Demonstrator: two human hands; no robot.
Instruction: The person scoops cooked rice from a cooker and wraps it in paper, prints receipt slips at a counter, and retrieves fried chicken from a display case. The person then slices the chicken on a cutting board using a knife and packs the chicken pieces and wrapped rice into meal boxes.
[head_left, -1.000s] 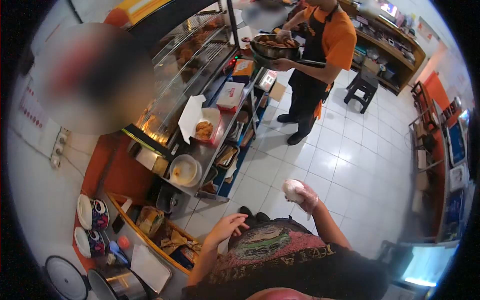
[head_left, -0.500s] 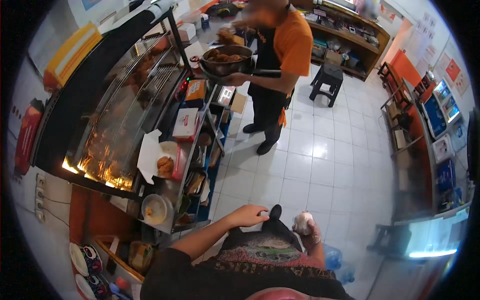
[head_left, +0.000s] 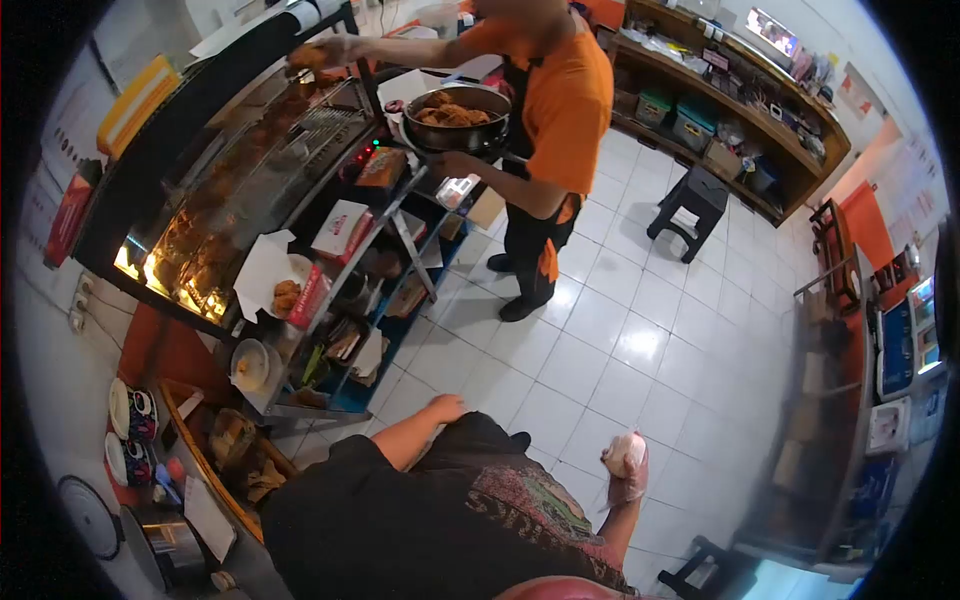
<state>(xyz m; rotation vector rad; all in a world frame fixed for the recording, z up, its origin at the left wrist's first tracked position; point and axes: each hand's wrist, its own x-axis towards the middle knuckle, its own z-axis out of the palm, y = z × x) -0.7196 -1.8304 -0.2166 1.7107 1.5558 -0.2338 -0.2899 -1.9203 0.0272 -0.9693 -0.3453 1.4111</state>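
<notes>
My right hand (head_left: 628, 484), in a clear plastic glove, is closed around a rounded whitish wrapped bundle (head_left: 618, 454) with a pinkish top; its contents are hidden. My left hand (head_left: 447, 408) hangs bare beside my leg, fingers loosely bent and partly out of sight, with nothing visible in it. Nearest to that hand is the metal shelf rack (head_left: 318, 411). On its top stand an open white-and-red box (head_left: 264, 262) with fried chicken (head_left: 286, 296) inside, a closed box (head_left: 342, 228) and a round plastic tub (head_left: 250, 366).
A co-worker (head_left: 560, 120) in orange holds a pan of fried chicken (head_left: 452, 112) and reaches toward the glass warming cabinet (head_left: 230, 190). A black stool (head_left: 690, 208) stands on the tiled floor. Wooden shelves (head_left: 740, 110) line the back; a counter (head_left: 862, 400) runs along the right.
My view has turned and shifted. My left hand has drawn back toward my leg; my right still grips the bundle. The co-worker's raised hand has moved left to the cabinet with a chicken piece.
</notes>
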